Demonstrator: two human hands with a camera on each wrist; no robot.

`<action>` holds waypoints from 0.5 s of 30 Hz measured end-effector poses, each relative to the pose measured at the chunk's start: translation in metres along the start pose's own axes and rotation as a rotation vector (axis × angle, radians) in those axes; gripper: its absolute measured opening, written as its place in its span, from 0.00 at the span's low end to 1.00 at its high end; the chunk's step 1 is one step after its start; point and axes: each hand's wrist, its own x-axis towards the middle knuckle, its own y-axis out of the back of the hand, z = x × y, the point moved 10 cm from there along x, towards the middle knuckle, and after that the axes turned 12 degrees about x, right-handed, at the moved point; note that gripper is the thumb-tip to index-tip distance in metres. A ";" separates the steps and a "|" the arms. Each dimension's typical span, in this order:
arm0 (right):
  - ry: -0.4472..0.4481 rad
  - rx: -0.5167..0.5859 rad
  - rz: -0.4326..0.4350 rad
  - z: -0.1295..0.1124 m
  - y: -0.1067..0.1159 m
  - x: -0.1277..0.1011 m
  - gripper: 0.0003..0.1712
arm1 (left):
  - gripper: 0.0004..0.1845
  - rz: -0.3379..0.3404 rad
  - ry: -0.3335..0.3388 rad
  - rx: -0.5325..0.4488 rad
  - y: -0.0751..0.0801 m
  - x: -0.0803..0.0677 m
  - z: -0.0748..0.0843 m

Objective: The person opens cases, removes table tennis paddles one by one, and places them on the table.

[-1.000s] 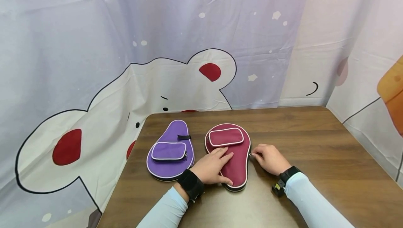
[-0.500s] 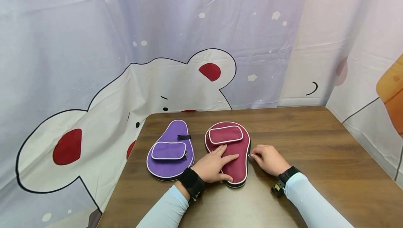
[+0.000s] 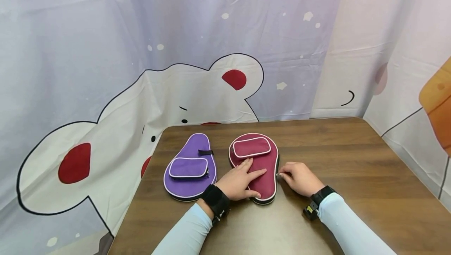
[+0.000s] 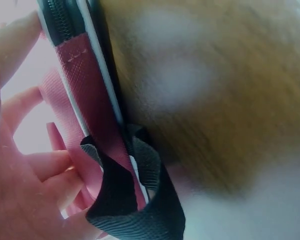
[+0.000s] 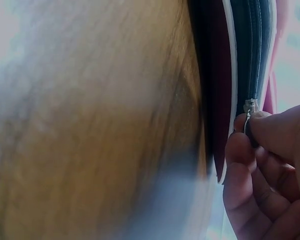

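Note:
A dark red table tennis paddle case (image 3: 262, 165) with white piping and a small front pocket (image 3: 251, 147) lies on the wooden table. My left hand (image 3: 238, 180) rests on it with fingers spread, over its left side and lower part. In the left wrist view a black strap loop (image 4: 135, 200) hangs at the case's edge, below the end of a zipper (image 4: 58, 17). My right hand (image 3: 298, 177) is at the case's right edge. Thumb and forefinger pinch the metal zipper pull (image 5: 250, 107) there, as the right wrist view shows.
A purple paddle case (image 3: 192, 186) with its own pocket and a short black strap (image 3: 205, 152) lies just left of the red one. Behind the table (image 3: 327, 141) hangs a printed curtain (image 3: 197, 24).
The red case has slid slightly away from me under my left hand, which moved up a little with it. My right hand keeps pinching the zipper pull, almost in place.

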 end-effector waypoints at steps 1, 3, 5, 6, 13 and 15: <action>-0.001 0.001 -0.004 0.000 0.000 0.000 0.08 | 0.44 0.001 0.000 0.002 0.000 0.000 0.000; -0.004 -0.001 -0.013 0.000 -0.001 -0.001 0.09 | 0.44 0.008 0.002 0.007 0.001 0.001 -0.001; -0.006 -0.001 -0.019 0.000 -0.002 -0.001 0.09 | 0.44 0.014 0.003 0.015 0.001 0.002 -0.002; -0.006 -0.003 -0.020 0.000 -0.002 -0.001 0.09 | 0.44 0.015 0.004 0.014 0.001 0.002 -0.002; 0.007 -0.009 -0.021 -0.006 -0.003 -0.001 0.09 | 0.44 0.015 0.027 -0.002 -0.001 0.005 -0.006; 0.009 -0.005 -0.020 -0.008 -0.002 -0.001 0.09 | 0.44 0.018 0.028 -0.010 -0.002 0.006 -0.006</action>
